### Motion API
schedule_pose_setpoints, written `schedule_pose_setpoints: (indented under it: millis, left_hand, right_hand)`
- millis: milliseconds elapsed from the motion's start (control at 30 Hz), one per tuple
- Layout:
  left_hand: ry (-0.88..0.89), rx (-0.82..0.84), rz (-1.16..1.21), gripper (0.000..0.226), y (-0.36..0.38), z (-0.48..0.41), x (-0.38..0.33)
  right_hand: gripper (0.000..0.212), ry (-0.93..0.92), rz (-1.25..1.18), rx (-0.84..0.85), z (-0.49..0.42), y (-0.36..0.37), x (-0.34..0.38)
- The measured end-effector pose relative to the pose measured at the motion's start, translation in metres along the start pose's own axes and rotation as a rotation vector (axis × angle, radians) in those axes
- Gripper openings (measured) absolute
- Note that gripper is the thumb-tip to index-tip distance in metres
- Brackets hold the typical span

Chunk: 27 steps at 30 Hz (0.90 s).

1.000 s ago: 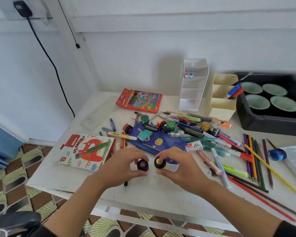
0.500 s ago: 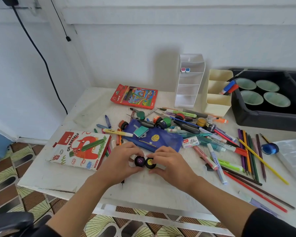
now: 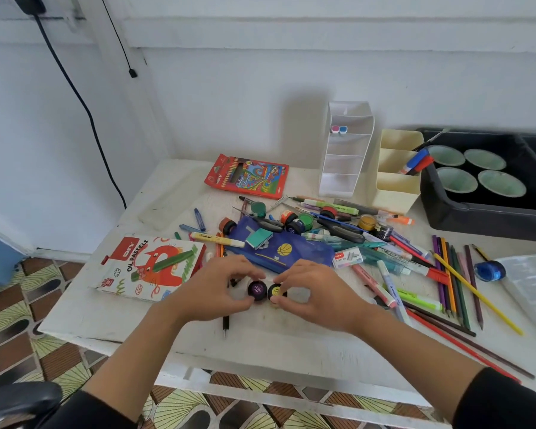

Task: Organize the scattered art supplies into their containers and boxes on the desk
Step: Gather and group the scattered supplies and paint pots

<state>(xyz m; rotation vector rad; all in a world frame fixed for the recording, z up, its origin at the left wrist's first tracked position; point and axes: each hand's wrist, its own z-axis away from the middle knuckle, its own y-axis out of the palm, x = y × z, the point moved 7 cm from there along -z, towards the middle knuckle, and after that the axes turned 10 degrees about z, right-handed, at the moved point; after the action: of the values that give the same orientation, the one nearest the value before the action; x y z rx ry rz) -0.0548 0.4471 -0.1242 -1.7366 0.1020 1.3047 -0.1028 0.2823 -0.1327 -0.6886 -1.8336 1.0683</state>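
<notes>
Art supplies (image 3: 338,230) still cover the middle and right of the tabletop (image 3: 260,345), so the sorting looks barely begun. The black tray (image 3: 477,218) at the back right corner holds four pale green cups. The cream organiser (image 3: 393,193) beside it holds only a couple of markers, and the white tiered organiser (image 3: 338,187) next to that shows two small items on its top shelf. The oil pastels box (image 3: 149,267) lies closed near the left edge. The blue pencil case (image 3: 291,252) sits in the heap just behind the hands.

Near the front edge, the left grip (image 3: 211,289) pinches a purple-lidded paint pot (image 3: 257,289) between thumb and fingers. The right grip (image 3: 316,292) pinches a yellow-lidded paint pot (image 3: 276,291) the same way.

A second ago the two pots were held apart with a clear gap between them. Half a second ago they were closer, and now their lids touch side by side. Whether they rest on the tabletop or hang just above it I cannot tell. I take this as pairing the pots into a set, probably so they can go into a container together. The other pots remain loose in the heap, which looks unchanged.
</notes>
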Motion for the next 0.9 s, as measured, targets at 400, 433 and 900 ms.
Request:
schedule_pose_setpoints:
  millis: [400,433,900]
  left_hand:
    - [-0.169,-0.371,-0.25,0.026,-0.07,-0.051,0.033]
    - [-0.191,-0.349,-0.273,0.027,-0.071,-0.056,0.039]
    - [-0.229,-0.199,-0.389,0.024,-0.07,-0.077,0.06]
  right_hand:
    - [0.012,0.247,0.2,-0.271,-0.065,-0.055,-0.044]
    - [0.014,0.276,0.227,-0.255,-0.073,-0.055,-0.052]
    - [0.028,0.457,0.493,0.108,-0.113,-0.008,-0.088]
